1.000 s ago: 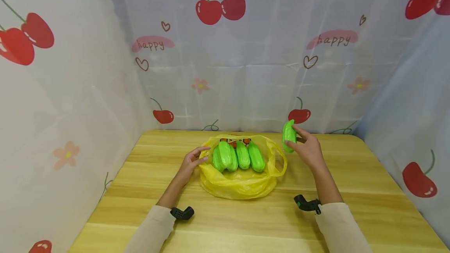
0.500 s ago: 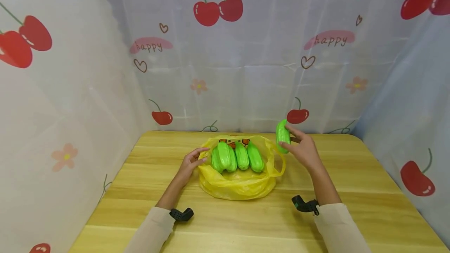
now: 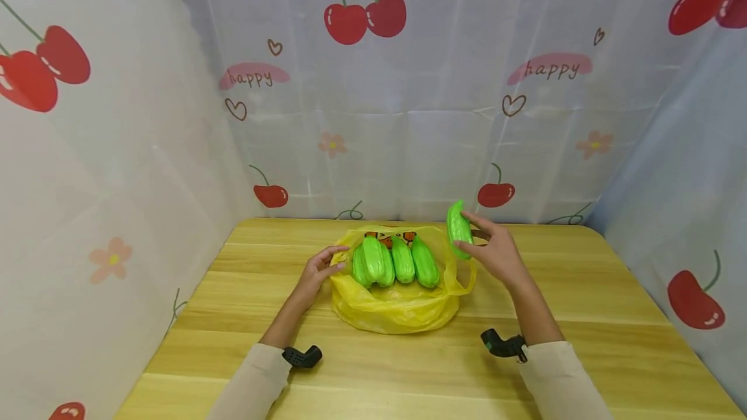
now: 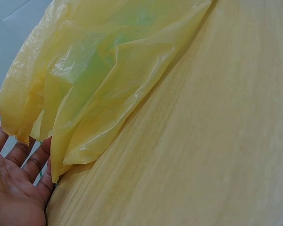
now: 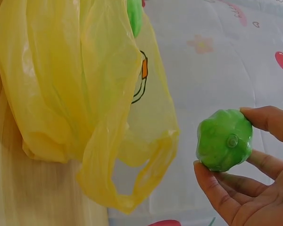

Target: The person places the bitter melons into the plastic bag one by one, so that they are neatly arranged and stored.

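A bright green, ridged toy gourd is pinched between the thumb and fingertips of my right hand, raised beside the bag's right rim. In the right wrist view the gourd shows its round end. The yellow plastic bag stands with its mouth spread, and several similar green gourds lie inside. My left hand touches the bag's left rim with fingers extended. The left wrist view shows its palm beside the bag, whose folds hide the fingertips.
The bag's handle loop hangs out on the right, below the held gourd. A wooden table carries the bag. Cherry-printed curtains enclose the table's back and sides.
My right hand has carried the gourd left, from beyond the handle loop to the bag's right rim. The left hand and the bag have stayed in place.
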The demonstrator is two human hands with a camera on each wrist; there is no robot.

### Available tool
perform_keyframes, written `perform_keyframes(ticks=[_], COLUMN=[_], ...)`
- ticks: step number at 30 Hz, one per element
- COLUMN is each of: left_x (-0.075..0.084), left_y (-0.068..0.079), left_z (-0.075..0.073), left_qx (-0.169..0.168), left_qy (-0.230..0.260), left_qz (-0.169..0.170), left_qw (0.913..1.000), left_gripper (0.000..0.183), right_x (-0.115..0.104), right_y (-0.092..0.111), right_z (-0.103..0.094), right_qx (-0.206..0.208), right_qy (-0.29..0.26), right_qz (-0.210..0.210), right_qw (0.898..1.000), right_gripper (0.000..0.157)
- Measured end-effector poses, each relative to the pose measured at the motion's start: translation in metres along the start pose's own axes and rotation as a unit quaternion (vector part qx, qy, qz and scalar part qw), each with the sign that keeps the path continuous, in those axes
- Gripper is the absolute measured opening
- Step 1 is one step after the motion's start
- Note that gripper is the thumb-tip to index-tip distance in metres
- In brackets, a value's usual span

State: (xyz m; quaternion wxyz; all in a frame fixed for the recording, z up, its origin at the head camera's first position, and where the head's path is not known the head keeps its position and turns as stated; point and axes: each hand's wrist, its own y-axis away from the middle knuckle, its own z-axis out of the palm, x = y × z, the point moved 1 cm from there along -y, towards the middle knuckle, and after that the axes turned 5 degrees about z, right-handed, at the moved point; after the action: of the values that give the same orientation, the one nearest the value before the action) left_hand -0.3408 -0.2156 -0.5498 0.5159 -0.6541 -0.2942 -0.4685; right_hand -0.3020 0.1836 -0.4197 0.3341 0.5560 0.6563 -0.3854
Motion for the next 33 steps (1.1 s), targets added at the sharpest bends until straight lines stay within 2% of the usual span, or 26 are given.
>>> perform_keyframes(ticks=[13, 19, 33], left_x=[0.001, 0.0, -0.002], left_y=[0.002, 0.002, 0.001], left_z=[0.001, -0.001, -0.001], left_qx=[0.005, 0.005, 0.006], left_qy=[-0.002, -0.004, -0.002], left_qz=[0.005, 0.005, 0.005], left_qw=[1.0, 1.0, 1.0], left_gripper=[0.042, 0.042, 0.043], right_x=[-0.009, -0.01, -0.011], right_y=[0.006, 0.006, 0.005], right_z=[0.009, 0.012, 0.022], right_qx=[-0.039, -0.068, -0.109], right_qy=[-0.019, -0.031, -0.014], right_qz=[-0.013, -0.033, -0.056], right_qw=[0.999, 0.997, 0.992], right_gripper=[0.068, 0.067, 0.067])
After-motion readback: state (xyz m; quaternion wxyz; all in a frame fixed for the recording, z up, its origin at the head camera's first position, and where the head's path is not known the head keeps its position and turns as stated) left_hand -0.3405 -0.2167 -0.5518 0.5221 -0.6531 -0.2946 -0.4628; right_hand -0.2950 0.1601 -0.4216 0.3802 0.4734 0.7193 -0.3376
